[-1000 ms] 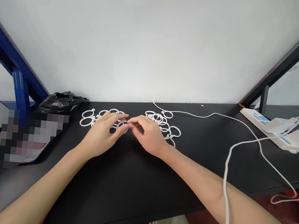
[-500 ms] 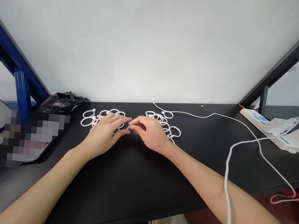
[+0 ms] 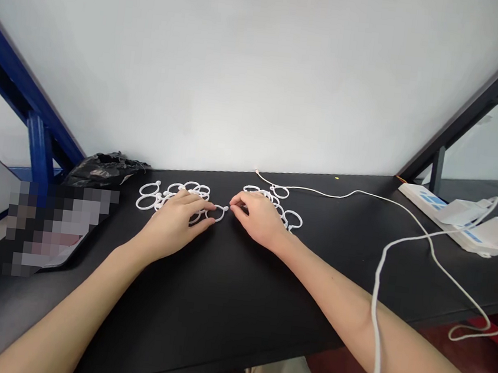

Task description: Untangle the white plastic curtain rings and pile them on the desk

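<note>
My left hand [image 3: 184,212] holds a thin white ring [image 3: 221,217] between thumb and fingers, with the ring's small round knob pointing right. My right hand [image 3: 257,216] is just right of that knob, a small gap between them. Its thumb and fingertips are pinched together, and I cannot make out whether anything tiny is in them. Under and behind my left hand lies a loose group of similar white rings [image 3: 146,202], partly hidden by it. Another group of white rings [image 3: 292,219] lies behind my right hand, partly covered.
A white cable [image 3: 357,191] runs across the black table [image 3: 218,308] to the right. At the right stands a white power strip [image 3: 423,196] with plugged-in adapters [image 3: 462,212]. A crumpled black plastic bag [image 3: 108,167] lies at the back left, near a blurred-out dark item [image 3: 63,235].
My hands have moved apart, the right one shifting right away from the left. The ring in my left hand now shows plainly, with its knob out in the gap.
</note>
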A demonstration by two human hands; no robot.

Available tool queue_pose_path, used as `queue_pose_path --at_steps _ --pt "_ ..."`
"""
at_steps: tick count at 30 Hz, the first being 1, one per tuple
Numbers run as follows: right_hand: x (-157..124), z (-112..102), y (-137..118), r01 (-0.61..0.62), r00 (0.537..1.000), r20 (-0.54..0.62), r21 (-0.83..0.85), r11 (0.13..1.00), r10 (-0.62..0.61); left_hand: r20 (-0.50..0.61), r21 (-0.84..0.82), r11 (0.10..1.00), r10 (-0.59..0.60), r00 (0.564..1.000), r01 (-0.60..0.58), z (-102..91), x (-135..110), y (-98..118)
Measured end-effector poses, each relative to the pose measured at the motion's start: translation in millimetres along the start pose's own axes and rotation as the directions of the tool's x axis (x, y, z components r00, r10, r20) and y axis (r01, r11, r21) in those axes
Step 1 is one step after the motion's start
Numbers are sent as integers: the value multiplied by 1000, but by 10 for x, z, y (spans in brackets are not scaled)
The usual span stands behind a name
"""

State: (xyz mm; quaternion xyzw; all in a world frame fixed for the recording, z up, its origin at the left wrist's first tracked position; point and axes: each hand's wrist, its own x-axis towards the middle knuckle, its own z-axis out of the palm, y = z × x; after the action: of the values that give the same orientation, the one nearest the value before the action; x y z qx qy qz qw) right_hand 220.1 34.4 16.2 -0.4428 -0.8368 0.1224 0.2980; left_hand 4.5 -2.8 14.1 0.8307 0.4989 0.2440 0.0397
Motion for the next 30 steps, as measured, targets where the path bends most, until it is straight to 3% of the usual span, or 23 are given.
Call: queue_pose_path --at_steps 3,6,16,19,23,27,30 --pt "17 -15 50 -9 998 -62 -263 965 -7 31 21 999 36 999 -37 44 -9 -54" --pt "26 -13 124 -39 997 -72 -400 916 11 1 67 997 35 999 -35 69 -16 -96" --pt "-2 0 104 -26 999 8 -383 923 32 -108 232 965 -101 989 124 46 -38 -135" --pt "-23 -10 24 -15 1000 -16 -259 966 11 -135 250 955 -128 983 159 34 -35 -122" --pt "-57 0 -121 -21 997 -77 77 997 27 -169 162 982 -68 983 96 16 -14 -31" --pt "-82 21 -245 -68 996 -19 450 891 86 -133 45 998 -28 991 34 14 -9 93" --pt "-93 31 -287 -135 991 68 624 770 119 -112 -20 996 -92 989 90 13 -17 156"
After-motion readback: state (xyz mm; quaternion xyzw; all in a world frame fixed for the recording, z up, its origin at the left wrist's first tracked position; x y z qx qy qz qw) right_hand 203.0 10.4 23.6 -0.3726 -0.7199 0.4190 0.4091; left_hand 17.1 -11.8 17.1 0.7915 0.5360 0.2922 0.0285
